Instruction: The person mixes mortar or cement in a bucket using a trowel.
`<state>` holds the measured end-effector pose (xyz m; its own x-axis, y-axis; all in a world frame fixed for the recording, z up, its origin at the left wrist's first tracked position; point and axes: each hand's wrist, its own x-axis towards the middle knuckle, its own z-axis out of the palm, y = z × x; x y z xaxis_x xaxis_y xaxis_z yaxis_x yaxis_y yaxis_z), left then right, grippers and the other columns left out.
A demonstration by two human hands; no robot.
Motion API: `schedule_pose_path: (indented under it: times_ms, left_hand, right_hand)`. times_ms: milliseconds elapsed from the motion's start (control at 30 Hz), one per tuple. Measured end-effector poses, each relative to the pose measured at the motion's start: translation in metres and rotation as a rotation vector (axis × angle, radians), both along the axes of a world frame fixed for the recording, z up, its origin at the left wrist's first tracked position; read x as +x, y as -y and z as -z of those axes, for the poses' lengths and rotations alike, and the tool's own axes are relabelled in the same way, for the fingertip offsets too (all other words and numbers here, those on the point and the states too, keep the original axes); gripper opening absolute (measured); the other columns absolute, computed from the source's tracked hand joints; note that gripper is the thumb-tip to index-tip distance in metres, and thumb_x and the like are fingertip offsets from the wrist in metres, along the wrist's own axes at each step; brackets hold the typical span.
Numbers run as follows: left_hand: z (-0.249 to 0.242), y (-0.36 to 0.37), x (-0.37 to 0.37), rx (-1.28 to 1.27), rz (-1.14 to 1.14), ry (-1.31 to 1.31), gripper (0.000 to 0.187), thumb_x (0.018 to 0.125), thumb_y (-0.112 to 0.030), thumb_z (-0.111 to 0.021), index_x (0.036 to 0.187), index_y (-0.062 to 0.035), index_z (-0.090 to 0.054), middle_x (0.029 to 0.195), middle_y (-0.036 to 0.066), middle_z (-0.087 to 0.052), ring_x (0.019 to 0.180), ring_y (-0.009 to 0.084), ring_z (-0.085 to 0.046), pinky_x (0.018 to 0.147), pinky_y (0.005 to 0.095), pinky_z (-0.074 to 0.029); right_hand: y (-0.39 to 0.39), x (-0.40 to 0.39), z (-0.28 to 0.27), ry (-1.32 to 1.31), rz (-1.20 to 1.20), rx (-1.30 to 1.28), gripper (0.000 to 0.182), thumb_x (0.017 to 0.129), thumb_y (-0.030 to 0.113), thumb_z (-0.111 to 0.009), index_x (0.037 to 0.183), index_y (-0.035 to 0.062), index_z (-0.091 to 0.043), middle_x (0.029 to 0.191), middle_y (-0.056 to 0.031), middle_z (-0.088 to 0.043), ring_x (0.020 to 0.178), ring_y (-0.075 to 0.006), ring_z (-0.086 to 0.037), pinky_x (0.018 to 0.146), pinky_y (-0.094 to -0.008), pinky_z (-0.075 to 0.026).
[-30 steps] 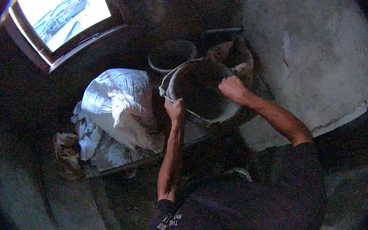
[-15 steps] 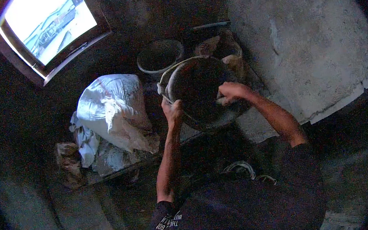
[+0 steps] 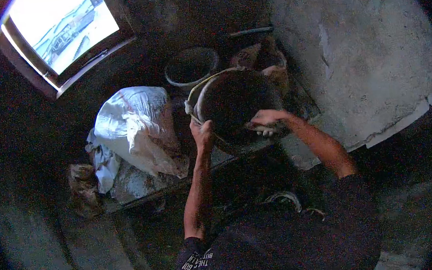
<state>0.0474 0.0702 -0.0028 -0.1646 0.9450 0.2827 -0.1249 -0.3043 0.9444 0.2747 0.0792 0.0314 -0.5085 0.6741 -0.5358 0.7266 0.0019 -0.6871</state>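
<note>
A large dark round bucket [image 3: 199, 98] with a pale rim and a thin cord-like handle [image 3: 205, 83] is at the centre, its mouth facing me. My left hand [image 3: 203, 132] is closed on the near left rim, thumb up. Over the bucket's right side is my right hand [image 3: 268, 122], fingers curled and palm side partly showing. It seems to pinch something small, but the dim light hides what that is. The inside of the bucket is too dark to make out.
Left of the bucket stands a bulky white sack [image 3: 132, 116] on a ledge, with crumpled brown bag material [image 3: 83, 185] beside it. Behind are a second round tub [image 3: 171, 81] and an opened brown bag [image 3: 272, 58]. A window [image 3: 70, 27] and a grey wall [image 3: 368, 55] flank the corner.
My right hand has moved down and slightly left across the bucket, turning so its fingers show. My left hand keeps its hold on the rim. The view has shifted slightly.
</note>
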Motion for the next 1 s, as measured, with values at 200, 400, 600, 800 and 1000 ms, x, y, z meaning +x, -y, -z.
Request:
schedule_pose_path:
  times_ms: [200, 400, 600, 800, 1000]
  left_hand:
    - [-0.001, 0.0, 0.0, -0.011, -0.057, -0.049, 0.038, 0.057, -0.007, -0.048, 0.094, 0.0008, -0.042, 0.081, 0.006, -0.049, 0.07, 0.0168, -0.047, 0.064, 0.025, -0.036]
    - [0.008, -0.008, -0.006, -0.029, -0.035, -0.103, 0.036, 0.058, -0.005, -0.048, 0.093, 0.0011, -0.042, 0.081, 0.007, -0.05, 0.072, 0.0183, -0.048, 0.066, 0.0266, -0.036]
    - [0.013, -0.014, -0.007, 0.069, -0.112, -0.113, 0.032, 0.059, -0.004, -0.048, 0.09, 0.0015, -0.042, 0.068, 0.004, -0.045, 0.057, 0.0129, -0.043, 0.053, 0.0243, -0.035]
    - [-0.004, -0.003, -0.005, -0.001, -0.048, 0.057, 0.032, 0.058, -0.004, -0.046, 0.09, 0.001, -0.043, 0.068, 0.002, -0.045, 0.056, 0.0116, -0.041, 0.052, 0.023, -0.034]
    - [0.012, -0.014, -0.004, -0.006, -0.092, 0.002, 0.033, 0.056, -0.004, -0.046, 0.089, 0.0013, -0.043, 0.069, 0.002, -0.046, 0.058, 0.0136, -0.042, 0.055, 0.0236, -0.034]
  right_hand:
    - [0.01, 0.001, 0.003, -0.094, 0.287, -0.222, 0.033, 0.075, 0.031, -0.036, 0.083, 0.0021, -0.049, 0.067, -0.0087, -0.053, 0.047, -0.0161, -0.051, 0.039, -0.0271, -0.043]
    - [-0.007, 0.019, 0.024, -0.098, 0.352, -0.224, 0.035, 0.074, 0.032, -0.036, 0.084, 0.0005, -0.049, 0.068, -0.0101, -0.053, 0.051, -0.0177, -0.053, 0.043, -0.0295, -0.045]
    - [0.007, 0.004, -0.018, -0.006, 0.375, -0.131, 0.033, 0.073, 0.03, -0.039, 0.074, -0.0008, -0.051, 0.062, -0.0091, -0.051, 0.046, -0.0169, -0.05, 0.042, -0.0307, -0.044]
    - [0.014, 0.004, -0.028, 0.416, 0.054, 0.64, 0.023, 0.068, 0.022, -0.046, 0.076, 0.0007, -0.049, 0.069, -0.0142, -0.052, 0.057, -0.0209, -0.052, 0.049, -0.0338, -0.041]
    - [0.008, -0.014, -0.007, 0.863, -0.016, 1.21, 0.019, 0.066, 0.012, -0.047, 0.083, 0.005, -0.051, 0.089, -0.0175, -0.048, 0.066, -0.0256, -0.053, 0.051, -0.0329, -0.042]
